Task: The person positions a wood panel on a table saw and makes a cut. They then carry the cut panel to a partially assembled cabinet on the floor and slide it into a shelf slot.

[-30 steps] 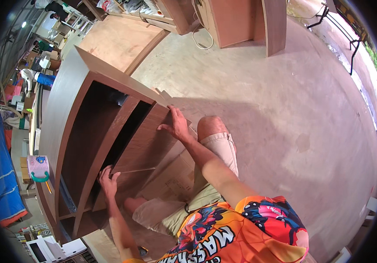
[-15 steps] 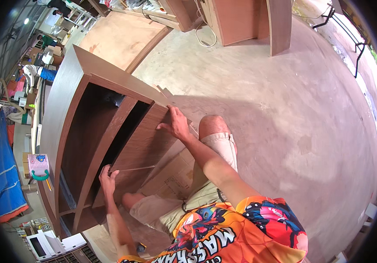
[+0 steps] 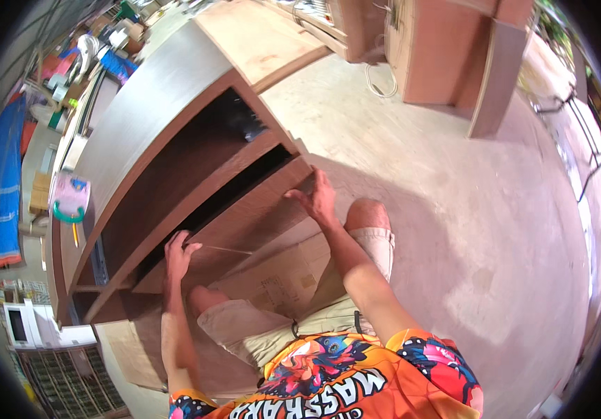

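The view swings round; the brown cabinet (image 3: 196,185) slides rightward, lying flatter across it; the left hand (image 3: 179,253) rides higher, the right hand (image 3: 318,199) farther right; a dark slotted rack (image 3: 73,380) emerges more fully, lower left.

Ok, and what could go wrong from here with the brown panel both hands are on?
Pinching: the left hand is at the edge of the panel beside a dark gap; its fingers might get caught if the panel shifted toward the cabinet.
Skewing: the right hand sits well apart from the left, so uneven force could twist the panel.
Knocking: the right knee is near the panel's end, so a slip might bump it.
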The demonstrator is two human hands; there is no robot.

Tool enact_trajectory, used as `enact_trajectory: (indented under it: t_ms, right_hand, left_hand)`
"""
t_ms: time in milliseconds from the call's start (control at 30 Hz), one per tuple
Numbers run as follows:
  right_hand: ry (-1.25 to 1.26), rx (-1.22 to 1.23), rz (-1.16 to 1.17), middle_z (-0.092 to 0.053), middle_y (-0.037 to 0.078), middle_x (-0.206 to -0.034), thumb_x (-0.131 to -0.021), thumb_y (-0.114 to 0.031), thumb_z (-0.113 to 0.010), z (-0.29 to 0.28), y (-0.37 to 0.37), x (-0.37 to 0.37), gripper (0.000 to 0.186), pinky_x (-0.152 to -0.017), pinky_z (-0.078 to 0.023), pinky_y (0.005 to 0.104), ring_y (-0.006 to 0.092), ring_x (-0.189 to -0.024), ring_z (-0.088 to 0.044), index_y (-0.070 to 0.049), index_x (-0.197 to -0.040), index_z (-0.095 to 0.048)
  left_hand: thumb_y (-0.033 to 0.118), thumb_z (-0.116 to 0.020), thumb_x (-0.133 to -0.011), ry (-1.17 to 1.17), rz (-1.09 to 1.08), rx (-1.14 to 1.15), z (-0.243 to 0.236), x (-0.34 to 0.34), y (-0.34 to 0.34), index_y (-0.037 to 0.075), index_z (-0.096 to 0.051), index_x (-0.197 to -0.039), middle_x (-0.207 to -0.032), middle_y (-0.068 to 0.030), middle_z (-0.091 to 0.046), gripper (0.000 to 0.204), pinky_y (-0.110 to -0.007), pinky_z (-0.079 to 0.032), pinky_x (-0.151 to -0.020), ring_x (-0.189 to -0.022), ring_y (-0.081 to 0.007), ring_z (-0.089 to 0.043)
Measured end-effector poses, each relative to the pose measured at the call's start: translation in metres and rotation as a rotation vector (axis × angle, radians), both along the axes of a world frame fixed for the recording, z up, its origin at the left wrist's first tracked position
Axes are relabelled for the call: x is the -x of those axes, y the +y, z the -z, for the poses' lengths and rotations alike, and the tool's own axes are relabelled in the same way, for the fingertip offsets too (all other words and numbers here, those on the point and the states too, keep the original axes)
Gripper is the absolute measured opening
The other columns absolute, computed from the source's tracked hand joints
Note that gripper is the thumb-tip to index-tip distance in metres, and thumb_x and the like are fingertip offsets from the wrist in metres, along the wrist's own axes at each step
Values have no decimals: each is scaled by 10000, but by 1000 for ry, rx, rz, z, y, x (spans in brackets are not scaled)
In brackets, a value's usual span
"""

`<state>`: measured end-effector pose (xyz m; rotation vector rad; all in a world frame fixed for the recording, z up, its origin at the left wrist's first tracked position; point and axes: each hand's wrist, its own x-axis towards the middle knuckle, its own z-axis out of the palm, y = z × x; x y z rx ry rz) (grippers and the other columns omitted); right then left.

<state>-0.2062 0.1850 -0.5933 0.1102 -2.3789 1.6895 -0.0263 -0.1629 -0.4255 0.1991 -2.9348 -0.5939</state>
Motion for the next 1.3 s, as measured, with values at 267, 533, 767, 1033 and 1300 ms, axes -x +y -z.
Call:
enact_trajectory:
  t_ms: [267,533,767,1033,1300]
  right_hand:
    - [-5,22,-118,-672,251,-1229,-721,-458,-956,13,-6,1,889,-942,-515,500,428,-1123,-655,23,-1351,-553]
    - [91,-177,-160,-341,301,-1628,-770,-17,-878,20,40,16,1103,-1223,-342,485,411,-1484,-380,39,-1640,-202]
    - [639,-48,-164,-750,152,-998,-1075,-164,-614,-168,1,-13,238,-744,-592,329,214,-857,-713,29,-1148,-734]
    - [898,-14,-677,-697,114,-809,-1054,-93,-627,-274,-95,-57,143,-546,-452,275,148,-647,-615,31,-1054,-697]
    - [992,32,-1037,-749,161,-917,-887,-43,-761,-303,-144,-76,221,-696,-574,329,256,-767,-719,24,-1094,-725]
  left_hand:
    - [249,-870,-786,92,-17,-86,26,-19,-27,10,-686,-1178,-1189,-193,-697,495,-462,-538,-933,-1114,-401,-663]
    - [324,-800,-894,596,-68,151,56,-52,-9,165,-654,-1371,-1441,-81,-618,523,-449,-500,-1079,-1314,-284,-596]
    - [355,-772,-933,740,-657,-75,81,-97,8,154,-689,-1220,-1024,-70,-744,360,-451,-560,-876,-951,-286,-715]
    - [206,-771,-969,1001,-835,-860,136,-103,-9,41,-683,-1244,-1011,-56,-758,333,-254,-562,-793,-885,-90,-699]
    - [153,-699,-1017,1209,-783,-1523,124,-128,-20,7,-629,-1291,-1193,-42,-677,319,-345,-513,-1026,-1196,-176,-642]
